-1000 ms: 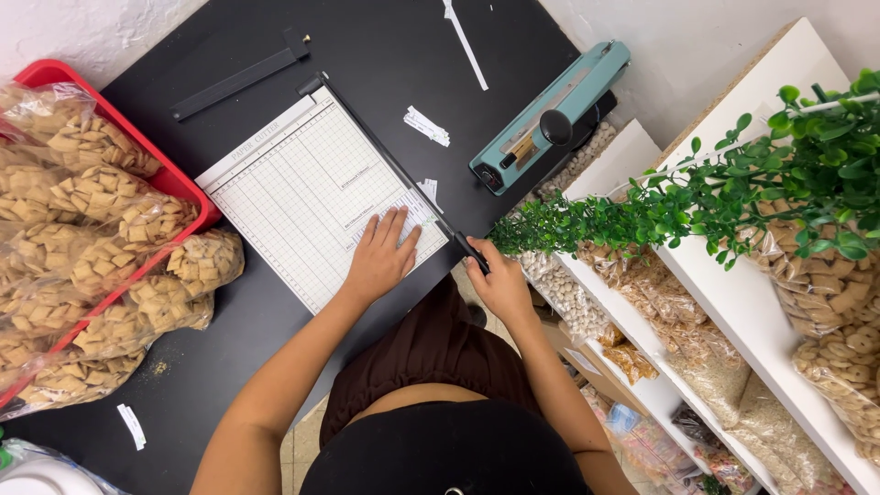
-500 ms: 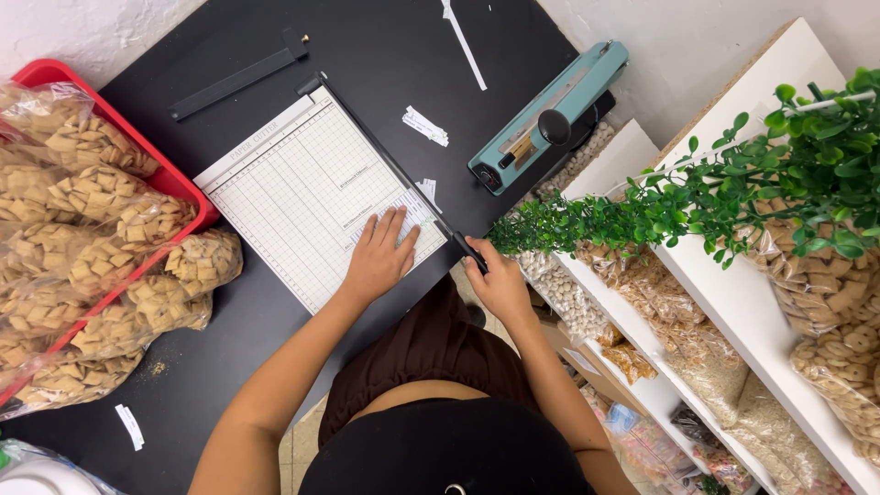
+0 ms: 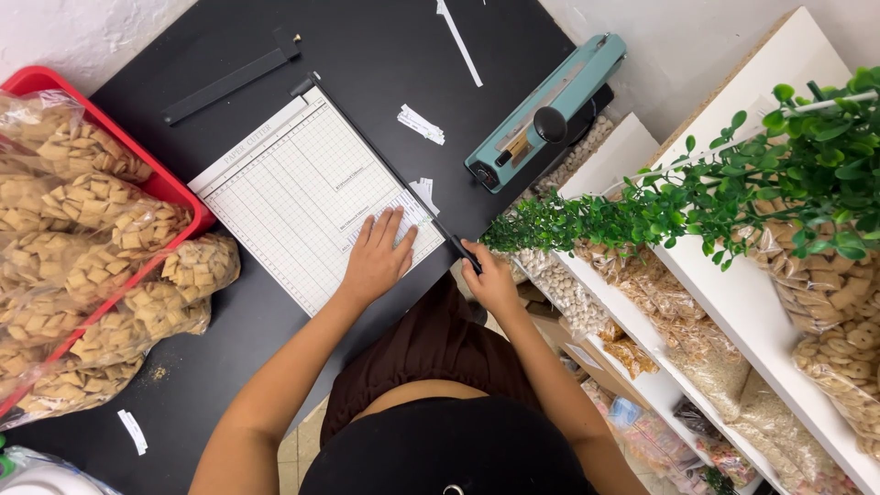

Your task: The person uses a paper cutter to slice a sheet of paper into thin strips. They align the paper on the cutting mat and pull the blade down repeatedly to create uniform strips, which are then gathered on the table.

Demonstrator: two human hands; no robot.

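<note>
A white paper cutter (image 3: pixel 293 197) with a printed grid lies on the black table (image 3: pixel 385 46). My left hand (image 3: pixel 376 257) presses flat, fingers spread, on a small white paper strip (image 3: pixel 403 215) at the board's near right corner. My right hand (image 3: pixel 490 275) grips the black handle (image 3: pixel 461 252) of the cutter's blade arm, which lies down along the board's right edge. Small cut paper pieces (image 3: pixel 421 124) rest on the table just beyond the blade.
A red crate (image 3: pixel 165 188) holds clear bags of square crackers (image 3: pixel 87 266) on the left. A teal bag sealer (image 3: pixel 545 110) sits at the table's right edge. White shelves (image 3: pixel 724 302) with bagged snacks and a green plant (image 3: pixel 733 192) stand to the right.
</note>
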